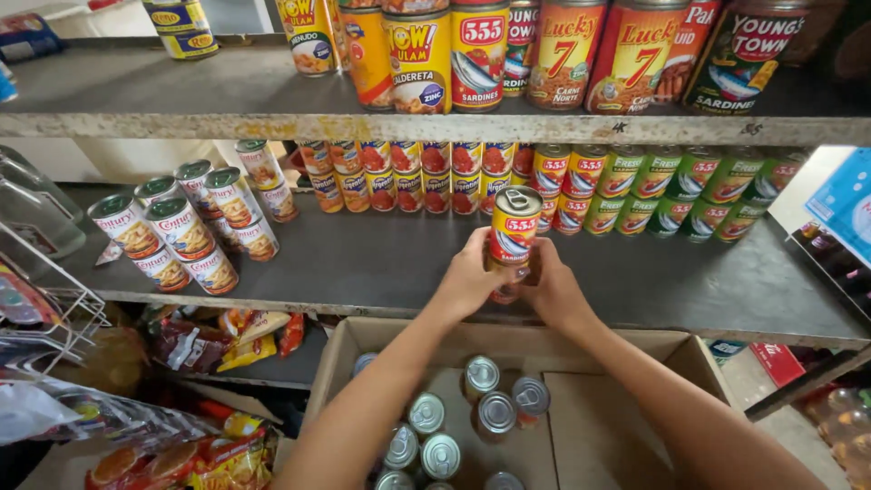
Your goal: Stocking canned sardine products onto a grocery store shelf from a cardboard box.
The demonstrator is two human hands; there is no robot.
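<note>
- Both hands meet over the front edge of the middle shelf [381, 263]: the left hand [467, 281] wraps around a stack of red-and-yellow cans [513, 234] from the left side, and the right hand [552, 289] closes on the same stack from the right, fingers curled behind it.
- At least two cans are held one atop the other; the upper one shows a pull-tab lid, the lower one is mostly hidden by the fingers.
- Judging by how things lie, the stocking looks partly done: cans already stand on the shelf, while the cardboard box [581, 349] below the arms has about ten cans [494, 410] left in it and much bare bottom showing.
- At far left on that shelf stand stacked cans with green lids [168, 238], well apart from the hands.
- Behind the held stack runs a back row of small red cans [435, 177], then matching red-and-yellow cans [567, 181], then green cans [689, 186] to the right.
- Shelf space in front of those rows, on both sides of the hands, lies free; nothing appears to block it.
- Up top, a higher shelf [272, 122] carries taller cans, overhanging the rows beneath.
- Snack packets [218, 340] crowd the lower left, beside a wire rack [54, 308].
</note>
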